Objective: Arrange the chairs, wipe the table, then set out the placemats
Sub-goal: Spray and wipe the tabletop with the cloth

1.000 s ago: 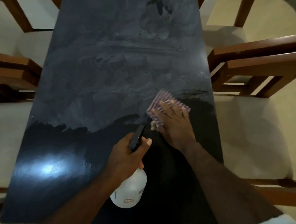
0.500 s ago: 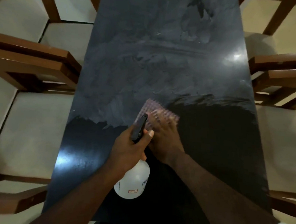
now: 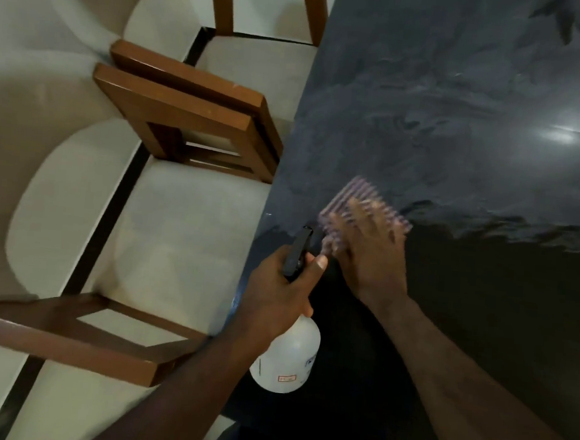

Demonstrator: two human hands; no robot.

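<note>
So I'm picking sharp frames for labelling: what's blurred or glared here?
Head view: the right hand and cloth are motion-blurred; the left hand and spray bottle look sharper; a lamp glare sits on the table.

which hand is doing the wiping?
The right hand, pressed flat on the cloth on the table. The left hand only grips the spray bottle.

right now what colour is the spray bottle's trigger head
Black, atop a white spray bottle; seen in the head view.
</note>
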